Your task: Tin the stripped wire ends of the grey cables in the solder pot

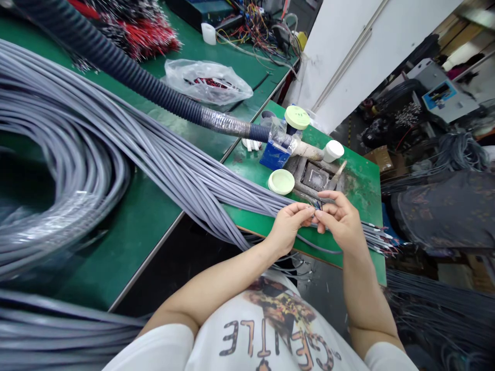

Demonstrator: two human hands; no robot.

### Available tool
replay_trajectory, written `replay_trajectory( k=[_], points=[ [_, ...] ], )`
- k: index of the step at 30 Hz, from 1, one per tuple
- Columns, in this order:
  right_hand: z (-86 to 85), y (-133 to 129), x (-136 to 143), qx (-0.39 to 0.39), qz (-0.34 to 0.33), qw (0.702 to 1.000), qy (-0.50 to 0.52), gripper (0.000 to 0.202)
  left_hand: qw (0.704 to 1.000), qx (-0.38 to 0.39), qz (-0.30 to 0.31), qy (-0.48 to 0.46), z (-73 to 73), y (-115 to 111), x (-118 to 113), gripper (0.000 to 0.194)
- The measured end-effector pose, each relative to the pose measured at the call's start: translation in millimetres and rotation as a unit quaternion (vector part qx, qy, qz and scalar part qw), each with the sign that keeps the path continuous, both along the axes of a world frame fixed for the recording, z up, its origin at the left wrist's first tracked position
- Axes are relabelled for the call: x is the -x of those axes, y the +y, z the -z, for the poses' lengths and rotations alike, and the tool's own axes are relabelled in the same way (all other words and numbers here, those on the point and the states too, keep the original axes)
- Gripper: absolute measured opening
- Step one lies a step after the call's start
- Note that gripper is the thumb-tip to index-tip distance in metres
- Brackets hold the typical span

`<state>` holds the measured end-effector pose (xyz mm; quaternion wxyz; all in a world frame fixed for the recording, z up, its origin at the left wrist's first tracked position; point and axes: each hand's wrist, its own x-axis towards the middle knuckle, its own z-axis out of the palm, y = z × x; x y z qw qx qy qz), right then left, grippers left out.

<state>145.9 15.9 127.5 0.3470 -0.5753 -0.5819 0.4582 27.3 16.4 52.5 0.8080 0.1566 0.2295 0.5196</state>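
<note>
Thin dark and coloured wires (pixel 317 204) at a cable end show between my two hands. My left hand (pixel 291 224) pinches at them from the left, thumb and forefinger pressed together. From the right, my right hand (pixel 340 219) holds the same wires between thumb and fingers, its fingertips close to the left ones. Below and behind the hands a thick bundle of grey cables (pixel 216 185) runs across the green board, its stripped ends (pixel 381 239) fanning out right of my right hand.
Past the hands are a soldering pot (pixel 315 176), a pale green lid (pixel 281 182), a white cup (pixel 333 150) and a blue box (pixel 274 154). A black corrugated hose (pixel 154 95) crosses overhead. Coiled grey cables (pixel 96 206) and a plastic bag (pixel 209 82) lie left.
</note>
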Motion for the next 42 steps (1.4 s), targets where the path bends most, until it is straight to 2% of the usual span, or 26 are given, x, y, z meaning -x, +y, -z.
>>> replay_trajectory(
  k=[5, 16, 25, 42],
  points=[
    [0.1, 0.2, 0.2, 0.001, -0.003, 1.000, -0.003, 0.034, 1.000, 0.002, 0.004, 0.000, 0.5, -0.3, -1.2, 0.019],
    [4.2, 0.9, -2.1, -0.024, 0.019, 1.000, 0.002, 0.033, 0.999, -0.001, -0.027, 0.023, 3.8, -2.3, -2.7, 0.020],
    [6.3, -0.2, -3.8, -0.048, 0.024, 0.998, 0.016, 0.032, 0.999, -0.011, -0.036, 0.017, 0.3, -4.7, -2.3, 0.015],
    [7.1, -0.5, -5.1, -0.050, 0.024, 0.998, 0.015, 0.032, 0.998, -0.023, -0.052, 0.026, 2.0, -5.1, -5.0, 0.014]
  ],
)
